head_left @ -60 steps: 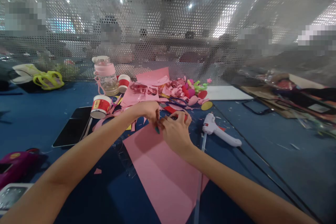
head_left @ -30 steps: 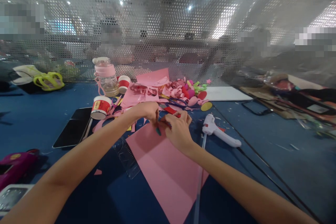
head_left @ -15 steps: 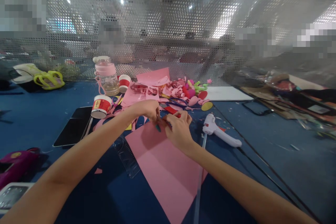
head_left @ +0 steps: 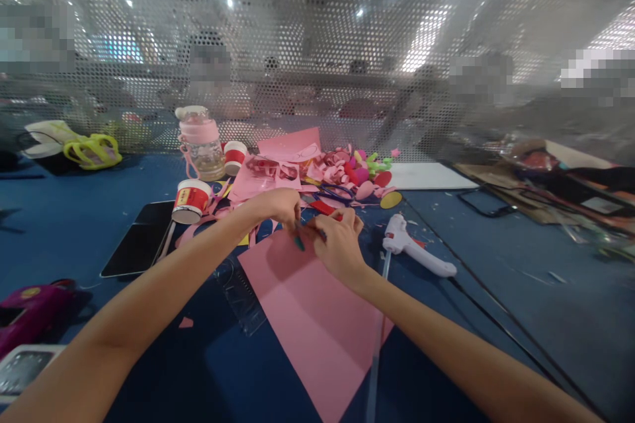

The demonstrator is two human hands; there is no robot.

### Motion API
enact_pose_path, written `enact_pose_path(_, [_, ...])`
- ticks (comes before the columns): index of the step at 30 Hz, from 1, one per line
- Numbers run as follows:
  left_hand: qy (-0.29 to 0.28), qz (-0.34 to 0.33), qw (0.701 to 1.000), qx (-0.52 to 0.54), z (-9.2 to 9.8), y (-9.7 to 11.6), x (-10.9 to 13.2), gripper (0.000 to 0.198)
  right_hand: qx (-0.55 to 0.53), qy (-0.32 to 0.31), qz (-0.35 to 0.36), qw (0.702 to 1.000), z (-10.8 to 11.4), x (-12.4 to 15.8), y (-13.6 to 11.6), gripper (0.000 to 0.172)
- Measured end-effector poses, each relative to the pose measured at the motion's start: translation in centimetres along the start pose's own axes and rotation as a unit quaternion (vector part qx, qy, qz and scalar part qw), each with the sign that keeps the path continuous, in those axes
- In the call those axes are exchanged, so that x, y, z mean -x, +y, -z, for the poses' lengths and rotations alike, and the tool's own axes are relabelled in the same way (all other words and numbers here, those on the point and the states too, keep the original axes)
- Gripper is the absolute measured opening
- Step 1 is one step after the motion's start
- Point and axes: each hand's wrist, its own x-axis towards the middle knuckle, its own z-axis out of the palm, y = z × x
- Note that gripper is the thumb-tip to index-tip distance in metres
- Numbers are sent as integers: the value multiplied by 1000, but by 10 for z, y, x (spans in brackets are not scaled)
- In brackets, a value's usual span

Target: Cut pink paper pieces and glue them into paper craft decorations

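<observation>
My left hand (head_left: 284, 206) and my right hand (head_left: 339, 241) meet over the far end of a pink paper sheet (head_left: 317, 310). The left fingers point down, pinched together, and a small teal-tipped piece (head_left: 299, 242) shows just beneath them. Bent in toward the same spot, the right fingers are closed around something small and dark that I cannot make out. Under the hands, the sheet lies at a slant on the blue table. A clear plastic stencil (head_left: 242, 297) sticks out along its left edge.
To the right lies a white glue gun (head_left: 419, 252) with a long glue stick and a cord. Pink scraps (head_left: 278, 172) and scissors (head_left: 337, 193) are heaped behind the hands. At left are a paper cup (head_left: 191, 201), a bottle (head_left: 201, 145) and a black tablet (head_left: 139, 238).
The fingers shift only slightly at the far end of the sheet. The teal tip looks a little different in angle; everything else stays in place.
</observation>
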Motion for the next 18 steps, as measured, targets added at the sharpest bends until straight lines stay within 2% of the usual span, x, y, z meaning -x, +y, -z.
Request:
enact_pose_path(6, [-21, -24, 999, 21, 3, 1, 8, 27, -6, 9, -5, 1000, -1, -1, 3, 15])
enact_pose_path(18, [-11, -3, 1000, 24, 4, 5, 10, 29, -23, 42, 8, 999, -6, 0, 6, 15])
